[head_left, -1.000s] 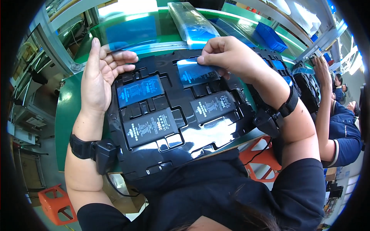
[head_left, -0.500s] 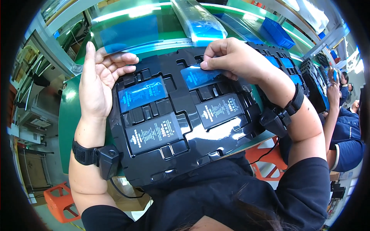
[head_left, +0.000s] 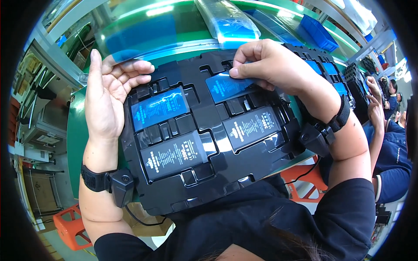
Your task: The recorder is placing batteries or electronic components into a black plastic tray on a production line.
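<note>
Battery pack (head_left: pixel 226 85), flat and blue-wrapped, sits tilted over the upper-right pocket of the black moulded tray (head_left: pixel 204 182). Left hand (head_left: pixel 106 102): open, fingers spread, palm pressed on the tray's left edge, grasping nothing. Right hand (head_left: pixel 272 65): fingertips pinch the pack's top edge, directly above it. Judged light, stiff, film slippery; best held by the long edges, not bent.

Factory assembly line — green workbench (head_left: pixel 76 143), battery trays (head_left: pixel 209 174), seated co-workers (head_left: pixel 394 130).
</note>
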`<state>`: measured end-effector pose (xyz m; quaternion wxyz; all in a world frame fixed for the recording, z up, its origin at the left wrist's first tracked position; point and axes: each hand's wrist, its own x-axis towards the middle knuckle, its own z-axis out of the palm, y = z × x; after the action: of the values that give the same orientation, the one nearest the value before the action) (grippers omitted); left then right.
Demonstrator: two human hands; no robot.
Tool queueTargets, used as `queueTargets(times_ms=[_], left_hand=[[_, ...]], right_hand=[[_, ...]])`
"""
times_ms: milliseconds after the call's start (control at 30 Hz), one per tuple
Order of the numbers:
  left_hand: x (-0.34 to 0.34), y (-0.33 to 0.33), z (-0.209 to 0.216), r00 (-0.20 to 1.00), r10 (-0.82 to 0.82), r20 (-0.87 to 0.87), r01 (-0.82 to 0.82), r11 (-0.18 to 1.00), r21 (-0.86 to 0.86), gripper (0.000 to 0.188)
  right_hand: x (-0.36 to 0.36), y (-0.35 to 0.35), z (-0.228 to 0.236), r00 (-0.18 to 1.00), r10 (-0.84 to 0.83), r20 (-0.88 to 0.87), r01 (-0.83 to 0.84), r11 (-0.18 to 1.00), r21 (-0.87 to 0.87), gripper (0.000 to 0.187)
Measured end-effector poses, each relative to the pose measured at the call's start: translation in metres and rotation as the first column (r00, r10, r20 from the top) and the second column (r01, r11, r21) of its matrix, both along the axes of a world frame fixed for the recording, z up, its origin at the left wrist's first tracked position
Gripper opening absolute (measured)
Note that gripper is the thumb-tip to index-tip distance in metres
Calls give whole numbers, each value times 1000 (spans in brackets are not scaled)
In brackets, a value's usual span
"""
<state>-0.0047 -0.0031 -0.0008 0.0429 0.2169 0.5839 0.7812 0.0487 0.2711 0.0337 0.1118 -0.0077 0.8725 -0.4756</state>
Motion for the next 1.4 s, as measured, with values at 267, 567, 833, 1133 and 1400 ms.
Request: queueTargets(times_ms=[267,567,833,1133,1400], left_hand=[[0,0,1,1000,10,-9,-10,1000,-17,63],[0,1,1,1000,11,-17,-11,999,-31,63],[-1,0,2,1000,-6,-1,6,1000,-24,63],[-2,-1,1,1000,-14,0,14,1000,-12,62],[1,0,-1,1000,-20,7,20,1000,7,59]], right_hand=[[0,-1,0,1000,0,-21,0,999,38,13],[1,0,-1,999,4,-46,-2,999,50,14],[3,-5,1,995,24,-92,-10,988,154,14],[14,-9,4,837,364,-410,7,740,672,20],[35,-6,25,853,267,-449,166,676,718,19]])
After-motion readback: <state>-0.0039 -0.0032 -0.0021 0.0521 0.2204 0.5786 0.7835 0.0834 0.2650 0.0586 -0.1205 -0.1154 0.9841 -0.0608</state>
